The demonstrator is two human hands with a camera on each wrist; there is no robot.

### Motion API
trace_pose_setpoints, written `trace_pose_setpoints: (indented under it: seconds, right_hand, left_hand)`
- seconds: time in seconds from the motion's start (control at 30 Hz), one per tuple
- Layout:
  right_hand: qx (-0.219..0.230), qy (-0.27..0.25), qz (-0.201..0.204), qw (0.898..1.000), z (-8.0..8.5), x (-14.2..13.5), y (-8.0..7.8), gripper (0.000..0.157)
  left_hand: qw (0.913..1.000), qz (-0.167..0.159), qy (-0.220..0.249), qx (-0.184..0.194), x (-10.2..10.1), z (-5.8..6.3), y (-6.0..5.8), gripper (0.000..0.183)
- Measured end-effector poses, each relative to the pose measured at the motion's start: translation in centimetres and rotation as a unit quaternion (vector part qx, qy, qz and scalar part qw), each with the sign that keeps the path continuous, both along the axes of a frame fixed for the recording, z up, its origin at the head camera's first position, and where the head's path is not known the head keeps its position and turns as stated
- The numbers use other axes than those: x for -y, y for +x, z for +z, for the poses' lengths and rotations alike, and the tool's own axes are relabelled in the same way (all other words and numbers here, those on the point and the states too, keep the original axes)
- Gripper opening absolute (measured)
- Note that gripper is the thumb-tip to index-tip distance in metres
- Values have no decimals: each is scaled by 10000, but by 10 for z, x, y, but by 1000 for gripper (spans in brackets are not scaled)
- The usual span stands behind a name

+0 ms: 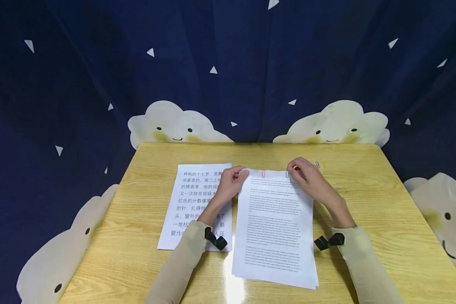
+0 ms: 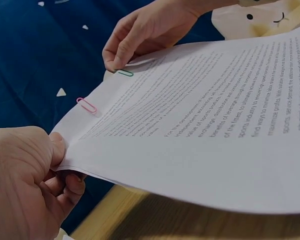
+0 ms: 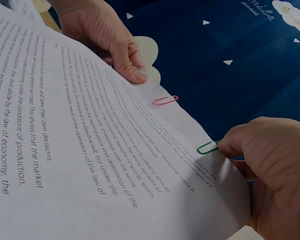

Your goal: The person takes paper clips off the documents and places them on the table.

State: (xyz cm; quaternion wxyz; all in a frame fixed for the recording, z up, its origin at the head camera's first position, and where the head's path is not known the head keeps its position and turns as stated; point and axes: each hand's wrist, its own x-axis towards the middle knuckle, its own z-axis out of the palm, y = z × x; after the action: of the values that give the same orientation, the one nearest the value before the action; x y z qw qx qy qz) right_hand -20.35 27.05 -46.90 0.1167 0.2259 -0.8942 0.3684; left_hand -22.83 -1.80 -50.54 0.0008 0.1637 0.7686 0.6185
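Observation:
A few printed sheets of paper (image 1: 273,228) lie stacked before me, their top edge lifted off the table. My left hand (image 1: 229,185) pinches their top left corner between thumb and fingers. A pink paper clip (image 3: 165,100) sits on the top edge, nearer the left hand. To its right, a green paper clip (image 3: 207,148) is on the same edge, its outer end pinched by my right hand (image 1: 311,179). In the left wrist view both the pink clip (image 2: 86,105) and the green clip (image 2: 125,73) show on the paper's edge.
Another sheet (image 1: 190,202) with large Chinese characters lies on the left, partly under the left forearm. Behind the right hand lie a dark paper clip (image 1: 317,164) and a yellow paper clip (image 1: 324,165). A dark blue curtain (image 1: 251,76) hangs behind the wooden table (image 1: 110,261).

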Motion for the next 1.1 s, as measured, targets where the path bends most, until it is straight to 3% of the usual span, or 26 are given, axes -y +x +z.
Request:
trace_pose_setpoints:
  seconds: [1.1]
  right_hand:
    - [161,-137,18,9998,-2,1,-2,12]
  left_hand:
    - [9999,118,16,-17,-1,-2,-1,19]
